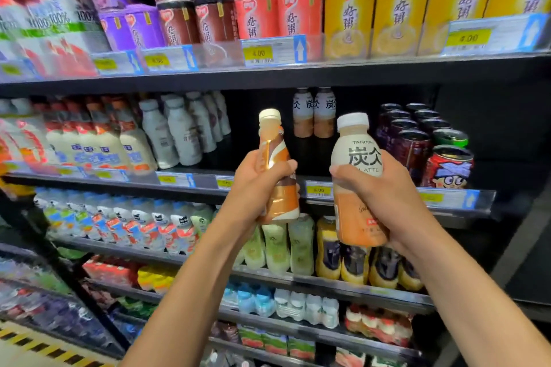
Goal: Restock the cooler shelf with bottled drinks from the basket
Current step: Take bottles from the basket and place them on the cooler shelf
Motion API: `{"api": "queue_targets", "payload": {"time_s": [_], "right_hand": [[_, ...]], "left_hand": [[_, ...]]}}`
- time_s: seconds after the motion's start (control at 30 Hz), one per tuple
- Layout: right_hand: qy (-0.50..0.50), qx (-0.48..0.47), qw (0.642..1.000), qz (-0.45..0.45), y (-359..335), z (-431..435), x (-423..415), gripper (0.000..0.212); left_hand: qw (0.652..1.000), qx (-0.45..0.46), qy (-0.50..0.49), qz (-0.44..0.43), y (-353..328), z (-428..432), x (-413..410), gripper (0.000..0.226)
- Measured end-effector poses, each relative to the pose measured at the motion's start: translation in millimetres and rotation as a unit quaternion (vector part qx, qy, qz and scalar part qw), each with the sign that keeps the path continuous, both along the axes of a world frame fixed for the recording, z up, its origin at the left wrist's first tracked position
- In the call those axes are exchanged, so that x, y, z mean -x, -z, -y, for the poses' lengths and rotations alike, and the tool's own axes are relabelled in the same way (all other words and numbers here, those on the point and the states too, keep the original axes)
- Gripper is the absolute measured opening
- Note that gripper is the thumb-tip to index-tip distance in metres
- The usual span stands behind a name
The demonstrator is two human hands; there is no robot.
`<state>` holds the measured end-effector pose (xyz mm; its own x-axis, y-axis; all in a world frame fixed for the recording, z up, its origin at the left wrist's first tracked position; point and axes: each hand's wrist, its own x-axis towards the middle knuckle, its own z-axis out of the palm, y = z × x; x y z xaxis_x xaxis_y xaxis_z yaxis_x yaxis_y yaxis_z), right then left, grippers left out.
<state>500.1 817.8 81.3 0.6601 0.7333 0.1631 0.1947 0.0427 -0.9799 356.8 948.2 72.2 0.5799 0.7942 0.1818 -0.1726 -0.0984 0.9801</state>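
Cooler shelf (387,199), partly stocked; two matching bottles (314,116) at back. Left hand (259,185) fingers wrapped round orange bottle (275,170). Right hand (384,202) fingers wrapped round latte bottle (356,158). Both held before the shelf gap.

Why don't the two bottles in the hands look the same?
The bottle in the left hand leans to the left, while the bottle in the right hand stands nearly upright. The left bottle shows a shiny orange and brown side of its label; the right bottle shows big dark characters and the word LATTE. Both have pale caps and an orange lower half, and both are held up in front of the middle shelf.
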Motion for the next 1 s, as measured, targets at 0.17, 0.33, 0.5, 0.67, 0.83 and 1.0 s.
{"api": "queue_targets", "payload": {"time_s": [0.17, 0.33, 0.5, 0.67, 0.83, 1.0], "right_hand": [[0.013, 0.0, 0.999, -0.031, 1, -52, -25, 0.04], [0.022, -0.004, 0.996, -0.092, -3, -100, -52, 0.031], [0.073, -0.055, 0.988, -0.123, -6, -145, -76, 0.043], [0.124, -0.021, 0.992, -0.001, -10, -177, -107, 0.061], [0.129, 0.015, 0.991, 0.021, -5, -200, -136, 0.065], [0.155, 0.043, 0.984, 0.077, 0, -220, -152, 0.067]], "left_hand": [[0.999, -0.01, 0.027, -0.033, -3, -64, -24, 0.044], [0.996, -0.018, -0.003, -0.083, -3, -124, -57, 0.047], [0.997, -0.007, -0.051, -0.056, 2, -169, -100, 0.055], [0.991, -0.047, -0.027, -0.12, 7, -218, -126, 0.054], [0.98, -0.111, -0.023, -0.162, 15, -257, -149, 0.072], [0.984, -0.098, -0.036, -0.144, 26, -288, -157, 0.063]]}}
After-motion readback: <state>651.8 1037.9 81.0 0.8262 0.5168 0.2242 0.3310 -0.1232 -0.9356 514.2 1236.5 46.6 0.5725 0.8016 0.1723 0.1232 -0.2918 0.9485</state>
